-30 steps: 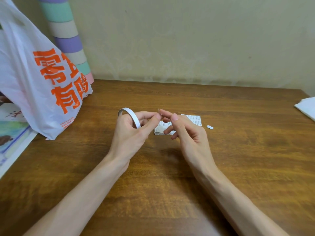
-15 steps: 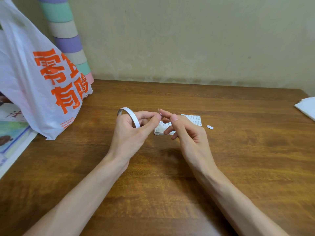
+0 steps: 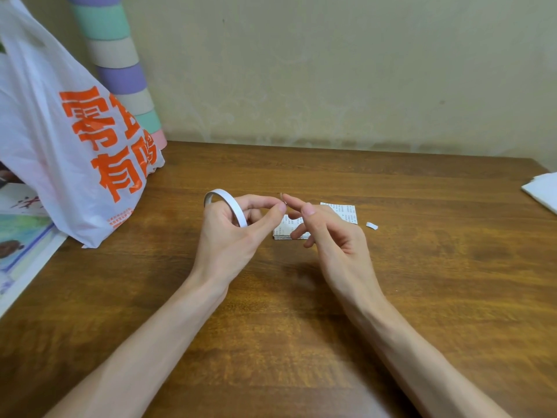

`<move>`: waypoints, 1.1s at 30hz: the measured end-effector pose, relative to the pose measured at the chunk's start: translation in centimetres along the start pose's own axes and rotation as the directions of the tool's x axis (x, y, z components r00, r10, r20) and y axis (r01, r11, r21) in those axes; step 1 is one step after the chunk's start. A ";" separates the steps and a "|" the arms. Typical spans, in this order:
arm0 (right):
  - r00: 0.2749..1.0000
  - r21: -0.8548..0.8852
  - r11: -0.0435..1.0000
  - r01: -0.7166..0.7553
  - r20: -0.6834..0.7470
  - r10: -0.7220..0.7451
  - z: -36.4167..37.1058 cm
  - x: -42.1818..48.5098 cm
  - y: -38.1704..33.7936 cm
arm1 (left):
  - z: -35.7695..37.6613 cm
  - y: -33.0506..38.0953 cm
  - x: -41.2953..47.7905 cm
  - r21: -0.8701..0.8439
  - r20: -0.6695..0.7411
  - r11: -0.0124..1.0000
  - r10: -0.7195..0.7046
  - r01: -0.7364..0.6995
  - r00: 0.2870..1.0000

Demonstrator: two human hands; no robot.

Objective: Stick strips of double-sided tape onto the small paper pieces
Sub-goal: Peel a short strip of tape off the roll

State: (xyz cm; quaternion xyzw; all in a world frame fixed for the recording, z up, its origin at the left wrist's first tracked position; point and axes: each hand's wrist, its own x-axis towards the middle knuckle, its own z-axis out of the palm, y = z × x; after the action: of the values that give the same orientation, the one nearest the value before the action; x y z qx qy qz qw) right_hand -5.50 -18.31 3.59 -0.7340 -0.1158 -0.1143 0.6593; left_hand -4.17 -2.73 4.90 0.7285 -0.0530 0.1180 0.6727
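Observation:
My left hand (image 3: 232, 236) holds a thin white roll of double-sided tape (image 3: 224, 203) above the wooden table (image 3: 301, 342), thumb and forefinger pinched at the roll's free end. My right hand (image 3: 328, 236) is just right of it, its thumb and forefinger pinching a tiny tape end (image 3: 281, 197) between the two hands. Behind my right fingers lies a small stack of printed paper pieces (image 3: 343, 214), partly hidden. A tiny white scrap (image 3: 371, 225) lies to the right of the stack.
A white plastic bag with orange characters (image 3: 69, 152) stands at the left, a striped pastel tube (image 3: 120, 73) behind it against the wall. Printed sheets (image 3: 21, 236) lie at the left edge, white paper (image 3: 542, 191) at the right edge.

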 end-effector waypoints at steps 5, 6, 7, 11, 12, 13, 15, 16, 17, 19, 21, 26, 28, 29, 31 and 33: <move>0.999 0.005 1.000 0.031 -0.013 -0.031 0.2 0.0 -0.5 | 0.0 -0.1 0.1 -0.016 -0.012 1.000 -0.002 0.001 1.000; 0.999 0.005 0.999 0.032 -0.009 -0.032 0.2 -0.1 -0.6 | 0.0 -0.1 0.1 -0.017 -0.012 1.000 0.000 0.000 1.000; 0.999 0.003 0.999 0.034 -0.003 -0.034 0.2 -0.1 -0.5 | 0.0 -0.1 0.1 -0.019 -0.013 1.000 0.001 -0.001 1.000; 0.998 -0.023 0.998 0.056 0.020 -0.056 0.2 -0.2 -0.7 | 0.0 -0.2 0.1 -0.034 -0.013 0.999 -0.017 0.017 1.000; 0.998 -0.030 0.998 0.060 0.024 -0.060 0.1 -0.2 -0.8 | 0.0 -0.3 0.1 -0.042 -0.010 0.999 -0.031 0.031 0.999; 0.998 -0.033 0.998 0.060 0.023 -0.059 0.0 -0.2 -0.7 | -0.1 -0.4 0.1 -0.056 -0.005 0.997 -0.048 0.048 0.999; 0.999 -0.055 0.997 0.051 0.021 -0.050 -0.1 -0.2 -0.4 | -0.1 -0.5 0.1 -0.086 0.013 0.993 -0.078 0.079 0.997; 0.999 -0.070 0.997 0.044 0.020 -0.043 -0.2 -0.2 -0.2 | -0.1 -0.6 0.1 -0.097 0.020 0.991 -0.091 0.092 0.996; 0.999 -0.083 0.996 0.041 0.020 -0.039 -0.2 -0.2 -0.1 | -0.1 -0.6 0.1 -0.107 0.025 0.989 -0.104 0.106 0.994; 0.999 -0.095 0.995 0.036 0.024 -0.034 -0.1 -0.2 -0.1 | -0.1 -0.7 0.1 -0.128 0.032 0.983 -0.129 0.132 0.991; 0.999 -0.085 0.996 0.028 0.025 -0.026 -0.1 -0.2 -0.2 | -0.2 -0.7 0.1 -0.136 0.038 0.980 -0.140 0.144 0.989; 0.999 -0.048 0.998 0.030 0.030 -0.029 0.1 -0.3 -1.0 | -0.1 -0.6 0.1 -0.145 0.054 0.979 -0.135 0.142 0.989; 0.999 -0.038 0.999 0.036 0.034 -0.035 0.2 -0.3 -1.4 | -0.1 -0.6 0.1 -0.146 0.058 0.980 -0.128 0.135 0.990; 0.999 -0.021 0.999 0.030 0.032 -0.030 0.2 -0.2 -1.6 | -0.1 -0.6 0.1 -0.143 0.059 0.981 -0.123 0.131 0.991; 1.000 0.006 1.000 0.013 0.028 -0.013 0.3 -0.3 -1.8 | -0.1 -0.6 0.1 -0.137 0.058 0.983 -0.116 0.123 0.991; 1.000 0.014 1.000 0.006 0.025 -0.006 0.3 -0.3 -1.8 | -0.1 -0.6 0.1 -0.136 0.055 0.983 -0.114 0.120 0.992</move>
State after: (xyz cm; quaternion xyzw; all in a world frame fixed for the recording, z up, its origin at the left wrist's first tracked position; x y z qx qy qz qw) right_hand -6.35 -17.86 5.12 -0.7303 -0.1269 -0.1061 0.6628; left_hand -3.93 -2.56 4.36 0.6843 -0.0338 0.0573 0.7262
